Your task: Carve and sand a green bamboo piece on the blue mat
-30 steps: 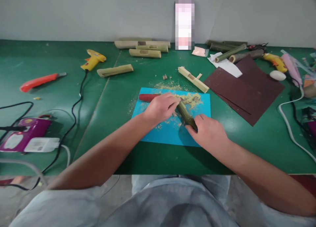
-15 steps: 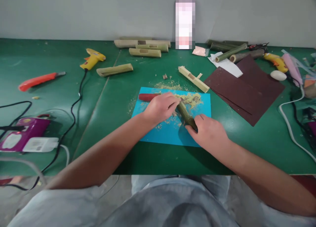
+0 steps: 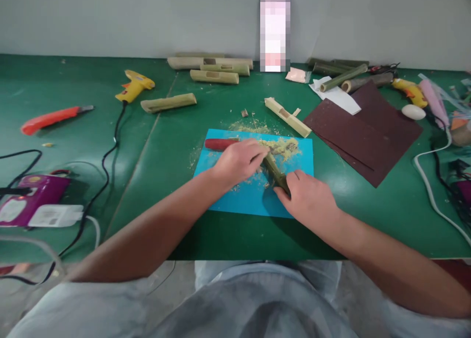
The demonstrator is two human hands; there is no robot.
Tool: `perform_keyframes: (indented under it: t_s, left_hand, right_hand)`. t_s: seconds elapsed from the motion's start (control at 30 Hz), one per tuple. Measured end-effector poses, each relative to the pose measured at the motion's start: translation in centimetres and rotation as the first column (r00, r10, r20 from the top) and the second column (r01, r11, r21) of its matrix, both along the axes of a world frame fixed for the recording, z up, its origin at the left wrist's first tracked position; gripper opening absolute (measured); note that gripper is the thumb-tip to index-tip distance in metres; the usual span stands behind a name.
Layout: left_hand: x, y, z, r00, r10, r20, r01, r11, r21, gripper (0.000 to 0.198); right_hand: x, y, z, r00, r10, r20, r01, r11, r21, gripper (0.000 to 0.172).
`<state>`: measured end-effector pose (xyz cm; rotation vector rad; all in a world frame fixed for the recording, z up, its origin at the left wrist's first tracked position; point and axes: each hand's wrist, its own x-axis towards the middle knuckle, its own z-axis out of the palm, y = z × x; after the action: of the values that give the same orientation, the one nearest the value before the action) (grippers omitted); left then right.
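Note:
A short dark green bamboo piece (image 3: 275,170) lies slanted on a blue cutting mat (image 3: 243,195) strewn with yellowish shavings (image 3: 283,145). My right hand (image 3: 309,198) is closed round the near end of that piece. My left hand (image 3: 239,160) is closed on a red-handled tool (image 3: 220,143), its handle sticking out to the left and its working end hidden against the bamboo's far end.
Cut bamboo lengths (image 3: 210,68) lie along the back of the green table (image 3: 73,181), one pale notched piece (image 3: 287,117) just beyond the mat. Dark sandpaper sheets (image 3: 368,132) lie right. A yellow glue gun (image 3: 133,87), an orange knife (image 3: 51,118), a purple device (image 3: 33,200) and cables sit left.
My right hand has slid slightly up along the bamboo piece toward the left hand. The view has shifted a little; otherwise both hands stay in place.

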<state>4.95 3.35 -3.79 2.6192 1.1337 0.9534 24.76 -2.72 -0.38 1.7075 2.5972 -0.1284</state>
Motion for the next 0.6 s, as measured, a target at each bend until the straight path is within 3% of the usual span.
perform_keyframes:
  t_s: [0.17, 0.3, 0.4, 0.6]
  left_hand:
    - [-0.5, 0.0, -0.1, 0.999, -0.018, -0.033, 0.017, 0.999, -0.03, 0.028]
    - [-0.8, 0.0, -0.2, 0.999, 0.052, 0.01, -0.052, 0.998, 0.021, 0.027]
    - [-0.7, -0.2, -0.3, 0.999, -0.03, -0.031, 0.03, 1.0, 0.0, 0.027]
    - [-0.1, -1.1, -0.3, 1.0, -0.02, -0.011, 0.021, 1.0, 0.021, 0.027]
  right_hand:
    - [-0.2, -0.4, 0.2, 0.999, 0.027, 0.025, -0.027, 1.0, 0.011, 0.025]
    - [-0.1, -0.4, 0.1, 0.999, 0.033, 0.014, -0.033, 0.999, 0.024, 0.026]
    - [0.1, -0.4, -0.1, 1.0, 0.024, -0.007, -0.024, 0.999, 0.024, 0.026]
    - [0.3, 0.0, -0.2, 0.999, -0.009, -0.04, 0.009, 1.0, 0.006, 0.028]
